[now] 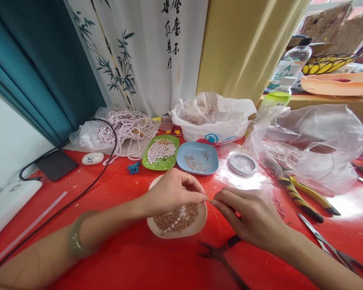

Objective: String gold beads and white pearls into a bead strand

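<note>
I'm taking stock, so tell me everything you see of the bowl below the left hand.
The bowl is pale, shallow-looking, with rounded corners and a plain rim, perhaps plastic. It sits upright on the red table, holding gold beads and a run of pearly beads. The left hand hides much of its far part; contact is unclear.

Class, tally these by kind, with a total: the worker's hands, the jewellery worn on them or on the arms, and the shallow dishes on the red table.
Hands: 2 (left hand, right hand)
Bangles: 1 (pale green bangle)
Rings: 1 (ring)
Dishes: 3 (green dish, blue dish, cream dish)
Total: 7
</note>
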`<state>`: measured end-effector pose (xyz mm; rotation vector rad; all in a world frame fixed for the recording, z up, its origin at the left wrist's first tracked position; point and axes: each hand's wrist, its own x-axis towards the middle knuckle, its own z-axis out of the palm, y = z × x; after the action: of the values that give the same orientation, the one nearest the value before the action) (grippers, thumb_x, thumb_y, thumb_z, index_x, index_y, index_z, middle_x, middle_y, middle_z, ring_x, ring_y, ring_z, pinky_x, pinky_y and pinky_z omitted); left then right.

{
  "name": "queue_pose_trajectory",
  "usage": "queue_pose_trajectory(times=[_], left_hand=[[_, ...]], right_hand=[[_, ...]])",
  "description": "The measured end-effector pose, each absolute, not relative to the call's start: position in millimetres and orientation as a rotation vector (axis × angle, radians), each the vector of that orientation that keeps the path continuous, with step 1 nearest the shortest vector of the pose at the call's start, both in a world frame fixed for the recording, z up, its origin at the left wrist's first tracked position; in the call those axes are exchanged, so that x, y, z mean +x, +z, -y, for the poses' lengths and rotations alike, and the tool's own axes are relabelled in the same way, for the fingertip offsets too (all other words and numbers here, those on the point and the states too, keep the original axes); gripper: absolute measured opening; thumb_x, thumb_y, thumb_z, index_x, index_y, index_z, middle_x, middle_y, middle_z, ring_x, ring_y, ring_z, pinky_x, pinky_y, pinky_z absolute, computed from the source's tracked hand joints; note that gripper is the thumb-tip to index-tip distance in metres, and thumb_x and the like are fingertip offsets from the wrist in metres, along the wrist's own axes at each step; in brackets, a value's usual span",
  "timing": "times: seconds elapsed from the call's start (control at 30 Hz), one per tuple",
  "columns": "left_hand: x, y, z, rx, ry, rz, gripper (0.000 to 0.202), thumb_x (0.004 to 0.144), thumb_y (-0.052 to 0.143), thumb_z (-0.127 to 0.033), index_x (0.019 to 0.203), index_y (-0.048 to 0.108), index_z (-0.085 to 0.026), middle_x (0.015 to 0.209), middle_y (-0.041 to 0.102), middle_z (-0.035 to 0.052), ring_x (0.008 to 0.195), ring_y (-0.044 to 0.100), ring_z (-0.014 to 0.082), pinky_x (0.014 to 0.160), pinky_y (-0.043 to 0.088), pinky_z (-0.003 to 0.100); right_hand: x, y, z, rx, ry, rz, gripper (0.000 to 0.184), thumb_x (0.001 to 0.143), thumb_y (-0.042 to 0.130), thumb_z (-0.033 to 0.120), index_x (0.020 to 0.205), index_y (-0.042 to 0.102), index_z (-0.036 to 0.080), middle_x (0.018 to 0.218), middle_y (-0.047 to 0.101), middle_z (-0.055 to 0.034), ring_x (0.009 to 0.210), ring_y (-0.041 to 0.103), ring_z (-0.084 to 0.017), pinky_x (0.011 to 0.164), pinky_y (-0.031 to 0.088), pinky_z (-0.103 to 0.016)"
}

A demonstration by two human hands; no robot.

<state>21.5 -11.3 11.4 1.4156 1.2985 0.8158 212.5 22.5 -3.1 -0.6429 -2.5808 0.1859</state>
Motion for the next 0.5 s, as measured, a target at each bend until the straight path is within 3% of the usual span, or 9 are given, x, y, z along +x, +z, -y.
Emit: queue_pose_trajectory(times=[0.2,0.5], left_hand=[[24.2,10.5,12.6,1.368,0.832,-1.277,0.010,0.062,0.063,-0.022,0.062,0.066,-0.013,0.065,0.065,0.0033,0.060,0.057,0.0124,0.056,0.043,0.022],[26.0,7.3,10.2,1.324,0.827,-1.217,0.010,0.063,0.063,-0.021,0.062,0.067,-0.012,0.061,0.063,0.0029,0.059,0.055,0.0119,0.056,0.043,0.023]], right_hand=[[213.1,-2.0,-22.8,-0.567,-0.089,2.573,0.034,0.087,0.038,0.025,0.059,0.054,0.016,0.046,0.045,0.0030,0.038,0.035,-0.007,0.040,0.019,-0.024],[206.6,-6.2,-16.2,-0.417,-0.161,2.626,0.031,0.086,0.037,0.018,0.058,0.050,0.016,0.046,0.045,0.0037,0.037,0.029,-0.007,0.039,0.017,-0.026]])
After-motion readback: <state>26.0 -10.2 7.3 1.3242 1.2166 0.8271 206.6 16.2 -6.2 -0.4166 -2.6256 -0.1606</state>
